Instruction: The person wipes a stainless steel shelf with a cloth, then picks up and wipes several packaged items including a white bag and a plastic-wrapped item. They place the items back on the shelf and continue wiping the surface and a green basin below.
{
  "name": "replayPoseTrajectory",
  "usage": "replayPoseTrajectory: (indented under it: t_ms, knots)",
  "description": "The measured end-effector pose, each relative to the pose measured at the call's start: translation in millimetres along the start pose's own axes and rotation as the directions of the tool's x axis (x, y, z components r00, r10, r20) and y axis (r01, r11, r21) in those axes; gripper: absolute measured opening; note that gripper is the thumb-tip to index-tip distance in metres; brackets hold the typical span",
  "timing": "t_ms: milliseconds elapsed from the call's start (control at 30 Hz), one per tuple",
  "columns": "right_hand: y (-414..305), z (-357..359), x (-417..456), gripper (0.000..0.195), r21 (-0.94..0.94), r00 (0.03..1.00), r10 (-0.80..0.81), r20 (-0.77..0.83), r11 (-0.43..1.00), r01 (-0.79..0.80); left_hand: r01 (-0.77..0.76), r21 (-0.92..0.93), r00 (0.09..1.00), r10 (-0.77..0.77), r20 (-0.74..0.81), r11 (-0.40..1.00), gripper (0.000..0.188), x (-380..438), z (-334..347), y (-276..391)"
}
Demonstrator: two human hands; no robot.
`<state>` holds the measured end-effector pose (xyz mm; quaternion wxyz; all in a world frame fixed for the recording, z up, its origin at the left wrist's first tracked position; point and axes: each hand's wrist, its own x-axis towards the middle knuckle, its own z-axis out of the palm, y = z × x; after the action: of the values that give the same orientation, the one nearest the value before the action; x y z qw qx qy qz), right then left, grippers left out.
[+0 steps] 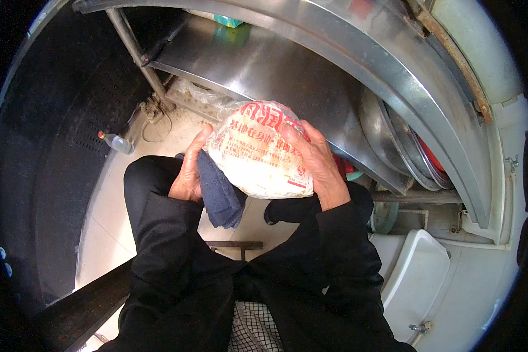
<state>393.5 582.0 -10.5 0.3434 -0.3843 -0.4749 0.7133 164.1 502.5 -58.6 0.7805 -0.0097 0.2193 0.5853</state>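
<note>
Between my two hands is a bulging white plastic bag with red printing on it; its contents are hidden. My right hand grips the bag's right side, with the thumb lying over the front. On the other side, my left hand presses against the bag's left edge and also holds a dark blue cloth, which hangs down below the bag. Both hands are above my spread knees, in front of the edge of a stainless steel shelf.
Metal basins stand on the shelf at the right, under a steel tabletop. A knife lies at the shelf's left end. A plastic bottle lies on the floor at left. A white basin with a tap stands at right.
</note>
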Motion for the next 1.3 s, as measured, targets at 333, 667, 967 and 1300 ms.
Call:
replayPoseTrajectory:
  t_ms: [333,667,967,1300]
  knots:
    - [0.8,3.5,-5.9,0.049,0.306,0.987,0.123,0.103,0.94,-0.149,-0.011,0.051,0.998,0.015,-0.063,0.999,0.052,2.8,-7.3,-2.5]
    - [5.4,-2.0,-11.7,0.051,0.329,0.978,0.085,0.188,0.933,-0.144,0.135,-0.037,0.989,-0.133,0.063,0.99,0.052,8.6,-10.0,-1.2]
    - [-5.5,9.1,-11.3,0.05,0.364,0.984,-0.074,-0.163,0.922,0.13,-0.024,0.525,0.995,0.071,-0.069,0.851,0.078,3.1,-3.9,-12.4]
    - [12.6,36.9,-10.6,0.046,0.371,0.959,-0.084,-0.272,0.91,0.185,-0.051,0.356,0.998,0.033,0.056,0.933,0.057,2.1,1.4,-24.5]
